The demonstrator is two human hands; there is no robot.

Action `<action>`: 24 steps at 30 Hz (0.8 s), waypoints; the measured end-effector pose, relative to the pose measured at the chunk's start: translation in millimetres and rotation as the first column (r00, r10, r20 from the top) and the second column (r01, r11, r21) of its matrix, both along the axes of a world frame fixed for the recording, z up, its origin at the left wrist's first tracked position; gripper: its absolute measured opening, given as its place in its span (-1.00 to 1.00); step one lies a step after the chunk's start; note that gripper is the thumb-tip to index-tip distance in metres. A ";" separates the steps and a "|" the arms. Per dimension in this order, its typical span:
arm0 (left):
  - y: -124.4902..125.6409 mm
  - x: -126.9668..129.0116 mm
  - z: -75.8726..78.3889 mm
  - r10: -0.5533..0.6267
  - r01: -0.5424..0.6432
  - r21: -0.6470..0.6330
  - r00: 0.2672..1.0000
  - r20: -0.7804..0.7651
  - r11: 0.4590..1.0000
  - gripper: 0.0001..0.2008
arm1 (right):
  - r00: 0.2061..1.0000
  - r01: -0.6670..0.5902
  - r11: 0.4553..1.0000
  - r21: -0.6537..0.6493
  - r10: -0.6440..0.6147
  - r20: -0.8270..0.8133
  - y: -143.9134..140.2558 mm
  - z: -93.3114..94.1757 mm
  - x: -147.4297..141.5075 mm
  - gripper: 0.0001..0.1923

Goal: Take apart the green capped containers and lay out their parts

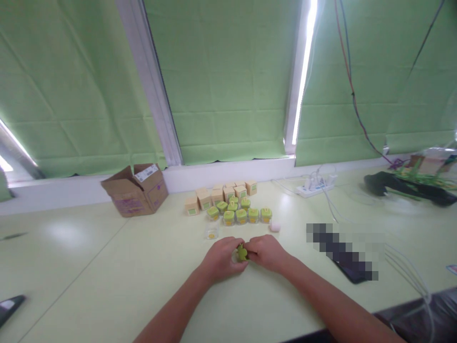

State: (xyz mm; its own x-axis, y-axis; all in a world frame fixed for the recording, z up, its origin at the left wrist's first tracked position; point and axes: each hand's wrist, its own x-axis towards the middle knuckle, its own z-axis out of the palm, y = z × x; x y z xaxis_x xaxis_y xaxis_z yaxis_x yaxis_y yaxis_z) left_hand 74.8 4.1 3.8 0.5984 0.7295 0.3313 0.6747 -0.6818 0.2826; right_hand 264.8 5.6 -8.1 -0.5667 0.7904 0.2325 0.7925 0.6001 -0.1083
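Both hands meet over the table in front of me, on one small green lid (242,252). My left hand (224,258) curls round its left side, thumb and fingers closed on it. From the right, the bent fingers of my right hand (266,251) pinch its edge. Fingers cover part of the lid, so its underside is hidden. Just beyond my left hand stands a clear little container (212,232) with a yellow mark and no lid on it. Behind it are several clear jars with green lids (241,216), some in a front row. A pale pink roll (274,226) lies right of them.
Several small tan boxes (204,198) stand behind the jars. An open cardboard box (139,190) is at the back left. To the right are a white power strip (316,186) with cables, a blurred-out dark phone-like object (352,269) and a black item (407,188).
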 end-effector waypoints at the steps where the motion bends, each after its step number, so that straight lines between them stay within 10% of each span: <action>1: 0.6 -0.5 0.0 0.002 -0.002 0.002 1.000 0.009 1.000 -0.70 | 1.000 0.013 1.000 0.009 -0.013 -0.003 -0.6 0.5 -0.6 -0.83; 24: -0.3 0.1 4.8 -0.036 0.050 -0.089 0.987 0.156 0.995 -0.64 | 0.994 -0.071 0.997 0.032 0.074 -0.086 2.1 -4.6 1.7 -0.86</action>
